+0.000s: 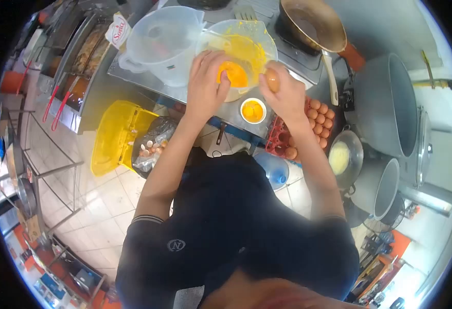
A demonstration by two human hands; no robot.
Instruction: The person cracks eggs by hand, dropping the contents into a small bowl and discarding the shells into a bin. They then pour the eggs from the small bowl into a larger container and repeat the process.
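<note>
My right hand [287, 98] is closed around a brown egg [272, 80], beside the near right rim of a clear plastic jug [268, 40]. My left hand [205, 85] grips the jug's near left side, thumb at the rim. Orange-yellow egg liquid [234, 75] lies inside, and yellow smears streak the jug wall. Just below the jug stands a small white bowl [244, 118] with yolks in it. A red egg tray [277, 138] with several brown eggs [318, 116] sits under my right forearm.
A translucent plastic container [161, 38] stands left of the jug. A frying pan [313, 26] rests on the stove, its handle pointing toward me. Large pots [390, 103] line the right side. On the floor, a yellow bin [115, 136] holds eggshells [152, 148].
</note>
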